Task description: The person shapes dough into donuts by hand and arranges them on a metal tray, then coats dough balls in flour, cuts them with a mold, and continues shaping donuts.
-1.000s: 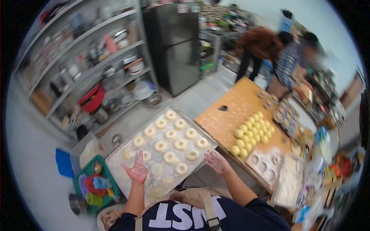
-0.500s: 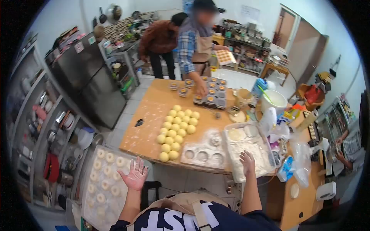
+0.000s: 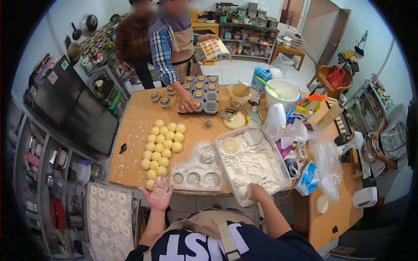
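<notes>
Fingers (image 3: 162, 185) splay on left hand (image 3: 158, 199); right hand (image 3: 260, 193) touches flour tub (image 3: 228, 171).

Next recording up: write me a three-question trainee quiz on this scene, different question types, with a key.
1. True or false: the person's left hand is clenched in a fist.

2. Fill in the blank: the right hand is at the near end of a tub of white ______.

3. Choose one: seen from the camera, where are the yellow dough balls?
A) on the table, left of the tub
B) on the table, right of the tub
C) inside the tub

Key:
1. False; it is open, fingers spread.
2. Flour.
3. A.
</notes>
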Available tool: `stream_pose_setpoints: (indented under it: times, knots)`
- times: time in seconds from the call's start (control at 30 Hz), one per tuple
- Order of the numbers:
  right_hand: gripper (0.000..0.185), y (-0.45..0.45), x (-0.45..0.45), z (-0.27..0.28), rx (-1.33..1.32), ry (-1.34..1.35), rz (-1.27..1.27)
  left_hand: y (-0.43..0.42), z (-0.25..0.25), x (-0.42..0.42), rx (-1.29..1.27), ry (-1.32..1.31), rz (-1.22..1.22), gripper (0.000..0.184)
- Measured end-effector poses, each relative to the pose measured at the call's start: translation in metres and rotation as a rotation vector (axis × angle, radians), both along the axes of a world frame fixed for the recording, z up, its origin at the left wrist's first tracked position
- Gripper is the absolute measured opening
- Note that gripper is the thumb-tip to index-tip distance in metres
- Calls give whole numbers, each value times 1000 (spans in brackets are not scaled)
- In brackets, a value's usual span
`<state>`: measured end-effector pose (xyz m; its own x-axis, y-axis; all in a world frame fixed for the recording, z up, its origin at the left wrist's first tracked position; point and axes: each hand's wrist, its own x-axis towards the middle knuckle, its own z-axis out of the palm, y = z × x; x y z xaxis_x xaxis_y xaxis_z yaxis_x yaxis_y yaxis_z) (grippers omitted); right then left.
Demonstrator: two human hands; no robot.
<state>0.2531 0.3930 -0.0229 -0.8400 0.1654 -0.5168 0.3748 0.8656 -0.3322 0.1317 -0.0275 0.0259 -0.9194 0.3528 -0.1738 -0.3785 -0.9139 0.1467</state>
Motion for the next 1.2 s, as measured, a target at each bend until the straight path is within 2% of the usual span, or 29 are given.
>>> stream_pose_setpoints:
  times: [0.1,0.13,0.23,0.27,0.33,0.37,0.4,0.5,0.53,0.63,0.67,0.77,0.8,0.9,0.97,1.0,1.1,1.13,1.2]
  knots:
    - [43,18,-15,-5,-86,24,-20,7,3,-2,-63,-27,2,100]
    - [39,24,-17,-10,-120,128,-99,9,4,-3,-56,-37,8,99]
    - [40,22,-34,36,-463,226,80,14,4,-4,-55,-44,20,98]
    - [40,14,-37,41,-472,320,74,15,1,-5,-72,-31,13,97]
    - [42,3,-45,-1,-324,469,205,18,1,-9,-88,4,5,96]
    - [42,-6,-50,-5,-250,537,269,20,3,-8,-89,17,0,95]
    - [42,-11,-58,-8,-153,115,304,22,4,-7,-91,29,-7,95]
    - [39,-24,-55,48,-130,220,383,21,7,-1,-85,30,21,93]
    - [34,-12,-53,22,-116,254,373,19,7,1,-77,10,42,93]
    - [35,23,-50,18,-219,272,326,9,9,11,-42,-40,115,91]
    - [46,28,-46,33,-238,242,220,5,11,12,-24,-48,151,91]
    - [51,47,-30,35,-395,223,-212,-6,8,9,7,-12,212,91]
    - [50,54,-23,29,-324,242,-113,-8,5,6,15,13,226,91]
    - [52,51,-8,49,126,243,312,-5,8,0,18,-92,255,92]
    - [53,66,-2,28,40,239,172,1,7,-7,-18,-53,211,90]
    - [54,71,2,15,-8,228,108,3,5,-6,-41,-43,195,89]
    - [43,58,8,42,50,321,-102,11,-4,-18,-317,-59,47,84]
    - [38,65,13,28,101,393,-9,15,-7,-24,-459,-27,-25,82]
    - [39,74,14,15,94,294,49,24,-16,-32,-739,35,-179,78]
